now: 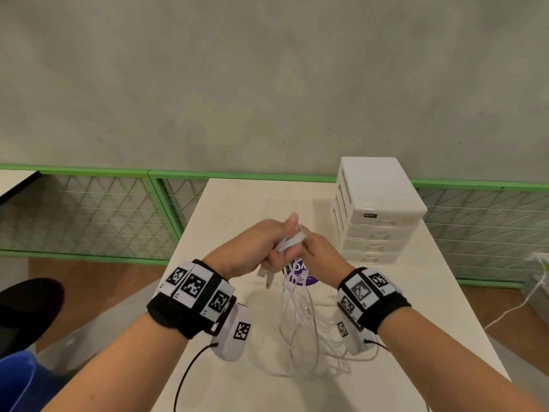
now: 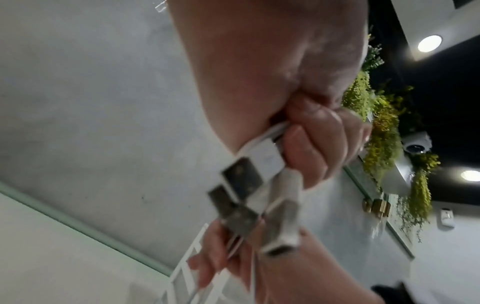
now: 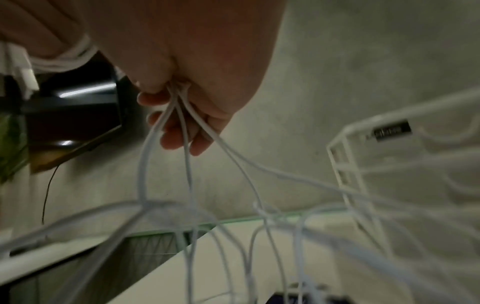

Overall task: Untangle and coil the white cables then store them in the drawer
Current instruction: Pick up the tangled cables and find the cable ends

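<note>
Both hands raised above the desk [image 1: 225, 203], meeting at one bunch of white cables [image 1: 289, 242].

Left hand [image 1: 252, 245]: fingers curled round the bunch, thumb up. In the left wrist view the plugs [image 2: 249, 197], several flat metal-tipped ones, stick out below the fist toward the camera. So the plug ends are gathered on the left side.

Right hand [image 1: 319, 252]: fingers closed on the same bunch, just beside the left fist, touching or nearly so. In the right wrist view several strands leave its fist and fan downward.

Free lengths hang from the two fists straight down to the desk, where they lie in loose overlapping loops [image 1: 297, 352] near the person. Long axis of the held part: roughly across, fist to fist; the slack runs vertical below it.

Drawer unit [image 1: 377, 209] stands on the desk, right of and beyond the hands; the right hand is nearer to it. All drawers appear closed.

Judgement: still untangling. Strands cross below the fists, not yet separated or coiled.
</note>
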{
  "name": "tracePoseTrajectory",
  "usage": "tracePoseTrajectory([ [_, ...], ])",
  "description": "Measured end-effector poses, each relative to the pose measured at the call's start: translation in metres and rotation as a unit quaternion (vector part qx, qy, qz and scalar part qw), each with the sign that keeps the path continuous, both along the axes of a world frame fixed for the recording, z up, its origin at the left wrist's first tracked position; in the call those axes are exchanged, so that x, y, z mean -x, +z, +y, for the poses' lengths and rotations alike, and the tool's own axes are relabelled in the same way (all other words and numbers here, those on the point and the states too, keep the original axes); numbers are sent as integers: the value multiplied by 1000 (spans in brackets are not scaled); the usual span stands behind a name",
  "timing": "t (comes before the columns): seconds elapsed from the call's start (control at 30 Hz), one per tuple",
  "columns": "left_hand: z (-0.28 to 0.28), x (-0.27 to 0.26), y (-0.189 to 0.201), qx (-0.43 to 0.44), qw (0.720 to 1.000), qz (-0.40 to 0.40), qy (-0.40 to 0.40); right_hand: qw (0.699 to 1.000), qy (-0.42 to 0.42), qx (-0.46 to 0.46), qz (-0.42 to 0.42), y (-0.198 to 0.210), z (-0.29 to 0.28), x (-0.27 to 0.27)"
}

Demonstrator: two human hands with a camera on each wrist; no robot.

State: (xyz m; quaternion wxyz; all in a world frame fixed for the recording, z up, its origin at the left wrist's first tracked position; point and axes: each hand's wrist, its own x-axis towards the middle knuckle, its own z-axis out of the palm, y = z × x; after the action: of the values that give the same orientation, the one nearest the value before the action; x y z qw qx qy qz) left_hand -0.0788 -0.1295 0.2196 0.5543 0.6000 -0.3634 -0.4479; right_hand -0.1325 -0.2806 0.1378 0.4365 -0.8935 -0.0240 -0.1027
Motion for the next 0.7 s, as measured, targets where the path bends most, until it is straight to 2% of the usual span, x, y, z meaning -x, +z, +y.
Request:
tracePoseTrajectory([
  [0.1,-6,-7,6,139,980,140,37,998,-17,0,67,-10,6,3],
  [0.23,-12,-10,18,262,935,193,140,996,-9,16,83,-21,11,10],
  [0.33,-17,-18,20,321,896,182,248,994,18,42,98,-23,15,13],
  [0.4,-19,-27,13,318,887,73,327,993,40,55,95,-23,20,15],
  [0.47,-16,-37,0,265,881,-135,367,993,53,63,80,-20,24,16],
  [0.5,-14,-44,-9,199,871,-265,363,994,53,63,71,-18,24,15],
  [0.57,-7,-52,-25,-14,820,-498,282,997,39,51,52,-12,22,13],
  [0.6,-4,-54,-31,-108,795,-554,222,998,29,47,42,-10,19,12],
  [0.63,-1,-54,-36,-173,797,-554,165,998,21,45,32,-9,15,11],
  [0.7,5,-48,-42,-230,866,-437,84,999,15,46,11,-8,7,8],
])
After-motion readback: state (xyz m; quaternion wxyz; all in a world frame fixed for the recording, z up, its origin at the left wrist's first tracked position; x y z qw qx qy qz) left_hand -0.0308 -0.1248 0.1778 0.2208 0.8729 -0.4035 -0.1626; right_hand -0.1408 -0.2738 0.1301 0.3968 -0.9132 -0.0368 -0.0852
